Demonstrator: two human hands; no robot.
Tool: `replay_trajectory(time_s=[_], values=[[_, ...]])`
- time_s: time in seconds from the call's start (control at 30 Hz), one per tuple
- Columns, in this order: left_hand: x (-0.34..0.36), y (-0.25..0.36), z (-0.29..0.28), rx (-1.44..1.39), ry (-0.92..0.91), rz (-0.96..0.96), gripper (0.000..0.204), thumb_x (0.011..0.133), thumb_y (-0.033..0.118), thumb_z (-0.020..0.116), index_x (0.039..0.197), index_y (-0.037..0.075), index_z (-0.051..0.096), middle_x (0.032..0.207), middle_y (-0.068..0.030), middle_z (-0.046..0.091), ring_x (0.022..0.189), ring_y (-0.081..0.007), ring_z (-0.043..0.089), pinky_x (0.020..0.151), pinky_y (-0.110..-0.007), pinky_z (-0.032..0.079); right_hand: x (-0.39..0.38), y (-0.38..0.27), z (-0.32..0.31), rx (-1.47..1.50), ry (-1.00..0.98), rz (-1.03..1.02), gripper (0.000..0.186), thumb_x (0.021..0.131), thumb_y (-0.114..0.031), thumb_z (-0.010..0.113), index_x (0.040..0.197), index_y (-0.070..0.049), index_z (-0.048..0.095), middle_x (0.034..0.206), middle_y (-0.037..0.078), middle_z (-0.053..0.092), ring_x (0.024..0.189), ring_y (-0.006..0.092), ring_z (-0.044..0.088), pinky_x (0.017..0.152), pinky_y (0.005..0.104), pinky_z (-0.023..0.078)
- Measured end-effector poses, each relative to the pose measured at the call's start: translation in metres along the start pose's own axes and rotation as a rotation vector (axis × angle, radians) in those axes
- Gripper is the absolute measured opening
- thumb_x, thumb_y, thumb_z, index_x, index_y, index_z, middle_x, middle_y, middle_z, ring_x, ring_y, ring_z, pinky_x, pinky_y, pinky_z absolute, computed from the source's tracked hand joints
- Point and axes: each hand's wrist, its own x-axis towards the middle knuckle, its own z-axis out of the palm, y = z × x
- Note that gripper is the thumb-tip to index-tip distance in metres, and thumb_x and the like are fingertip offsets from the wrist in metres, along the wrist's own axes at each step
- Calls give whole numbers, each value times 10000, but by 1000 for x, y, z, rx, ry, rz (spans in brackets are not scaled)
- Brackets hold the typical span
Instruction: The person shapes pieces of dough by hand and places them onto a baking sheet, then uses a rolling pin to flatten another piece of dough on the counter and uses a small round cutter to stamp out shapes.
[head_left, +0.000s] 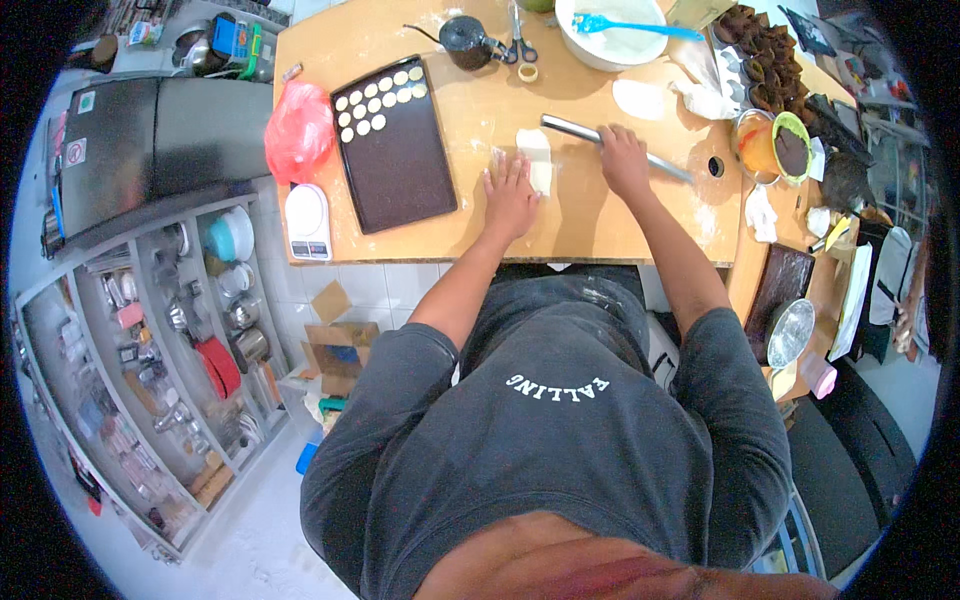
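Right hand [625, 162]: grip closed round silvery cylindrical metal rod [573, 129]. Left hand [512, 200]: grip wide, palm down, at edge of pale rectangular dough strip [538, 150], tan wooden surface [590, 220].

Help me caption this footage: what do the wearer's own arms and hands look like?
The left hand and right hand are ungloved, with no watch or bracelet showing. Loose, plain, dark grey sleeves end around the elbows, leaving the forearms uncovered.

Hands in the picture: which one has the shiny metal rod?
The right hand: it grips the metal rod, while the left hand is spread by the pale strip.
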Motion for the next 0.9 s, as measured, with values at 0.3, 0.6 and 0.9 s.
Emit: replay_trajectory(time_s=[0.3, 0.6, 0.9], values=[[53, 27, -1, 59, -12, 47, 876, 993, 512, 591, 1647, 37, 254, 1738, -139, 210, 1610, -335, 169, 1257, -652, 146, -80, 53, -21, 59, -105, 196, 345, 953, -154, 611, 1293, -205, 632, 1250, 108, 609, 1200, 332, 578, 968, 544, 468], [9, 58, 23, 47, 34, -92, 884, 986, 511, 605, 1645, 32, 262, 1741, -146, 194, 1600, -352, 195, 1240, -664, 175, -65, 111, -18, -32, -128, -27, 330, 920, -172, 621, 1250, -176, 618, 1229, 93, 595, 1189, 316, 571, 961, 530, 475], [-57, 77, 30, 37, -13, -192, 813, 986, 467, 616, 1634, 79, 312, 1730, -109, 243, 1595, -369, 190, 1222, -688, 175, -55, 96, -16, 17, -118, -16, 439, 898, -285, 727, 1296, -158, 594, 1316, 126, 564, 1276, 340, 532, 1013, 575, 442]])
